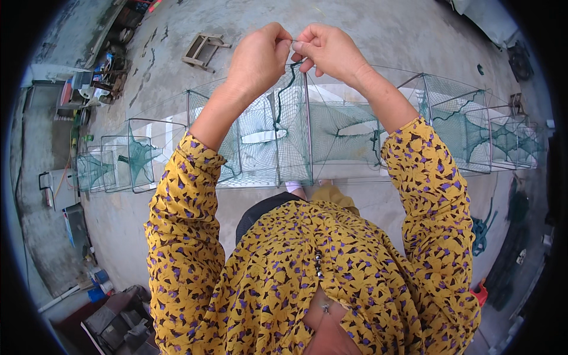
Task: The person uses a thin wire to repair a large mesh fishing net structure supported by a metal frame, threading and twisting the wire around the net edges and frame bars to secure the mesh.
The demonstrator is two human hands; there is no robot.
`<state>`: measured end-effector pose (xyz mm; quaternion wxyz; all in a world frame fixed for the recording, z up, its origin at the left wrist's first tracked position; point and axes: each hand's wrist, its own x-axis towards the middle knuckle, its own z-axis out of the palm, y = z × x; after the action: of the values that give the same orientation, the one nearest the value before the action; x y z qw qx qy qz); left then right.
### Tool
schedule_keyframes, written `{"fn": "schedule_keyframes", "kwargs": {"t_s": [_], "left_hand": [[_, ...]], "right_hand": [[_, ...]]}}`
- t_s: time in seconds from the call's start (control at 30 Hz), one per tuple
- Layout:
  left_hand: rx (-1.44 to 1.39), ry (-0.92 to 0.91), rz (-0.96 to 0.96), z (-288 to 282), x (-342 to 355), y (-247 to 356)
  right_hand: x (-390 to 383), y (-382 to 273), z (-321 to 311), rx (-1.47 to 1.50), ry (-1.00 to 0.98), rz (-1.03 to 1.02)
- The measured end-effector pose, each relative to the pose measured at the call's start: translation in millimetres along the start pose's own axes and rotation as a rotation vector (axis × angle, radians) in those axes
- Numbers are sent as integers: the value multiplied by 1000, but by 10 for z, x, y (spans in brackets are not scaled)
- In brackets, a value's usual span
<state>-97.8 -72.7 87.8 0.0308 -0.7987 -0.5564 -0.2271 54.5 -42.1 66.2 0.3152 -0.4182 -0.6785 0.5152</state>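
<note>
Both my hands are raised at the upper middle, their fingertips nearly meeting. My left hand (263,53) is closed in a pinch on a thin dark strand (294,41), and my right hand (322,50) pinches it too, thumb and forefinger together. Just below them a dark green cord (278,103) hangs down over a long collapsible net trap (337,148) of green mesh on metal frames, stretching across the view in front of me. Whether the strand joins that cord is too small to tell. My forearms, in yellow patterned sleeves, frame the middle sections of the trap.
A small wooden stool frame (196,53) lies on the concrete floor (148,65) beyond the trap. Assorted items (94,89) line the left wall. Coiled green rope (480,234), dark netting (515,231) and a red plastic object (480,293) lie at the right.
</note>
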Motion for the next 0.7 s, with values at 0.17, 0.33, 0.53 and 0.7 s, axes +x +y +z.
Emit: {"fn": "schedule_keyframes", "kwargs": {"t_s": [0.17,0.33,0.53,0.7], "left_hand": [[-661,-143,-404,295,-72,70],[-562,-206,-367,302,-58,78],[-336,-118,-46,433,-48,-34],[-139,-113,57,349,-112,60]], "right_hand": [[77,212,-76,386,90,31],[122,176,-21,254,130,-46],[-89,129,-48,267,382,-89],[-392,211,0,528,431,-38]]}}
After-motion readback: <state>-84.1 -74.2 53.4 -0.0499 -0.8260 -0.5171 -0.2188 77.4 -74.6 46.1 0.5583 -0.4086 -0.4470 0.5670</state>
